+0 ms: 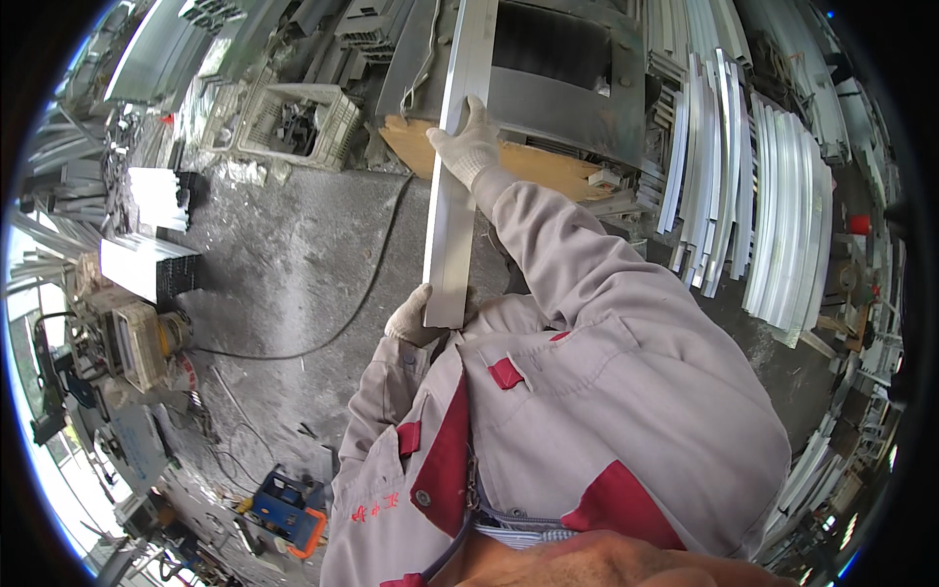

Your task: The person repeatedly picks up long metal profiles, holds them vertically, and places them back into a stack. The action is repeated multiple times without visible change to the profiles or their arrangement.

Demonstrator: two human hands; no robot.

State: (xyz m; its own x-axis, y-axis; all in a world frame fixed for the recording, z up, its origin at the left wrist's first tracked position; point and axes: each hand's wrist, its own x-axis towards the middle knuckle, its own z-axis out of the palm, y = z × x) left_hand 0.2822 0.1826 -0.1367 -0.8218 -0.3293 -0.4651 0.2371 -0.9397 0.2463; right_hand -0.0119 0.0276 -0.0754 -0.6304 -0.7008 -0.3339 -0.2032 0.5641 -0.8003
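The fingers of the right hand, in a pale knit glove, are spread across the width of a long metal bar and grip it, thumb over its left edge. Those of the left hand are closed on the bar's near end (what they do underneath is hidden). So the bar lies right in both hands, its long axis running away from the chest, tilted slightly rightward at the far end, which leaves the view at the top. The left hand is nearer the body; the right reaches further out.

Beyond the right hand, the bar passes over a dark metal worktop with a wooden board along its near side; whether it rests there, I cannot tell. Below spreads a grey floor, crossed by a black cable. A crate stands left of the worktop, and pale metal strips are stacked to the right.
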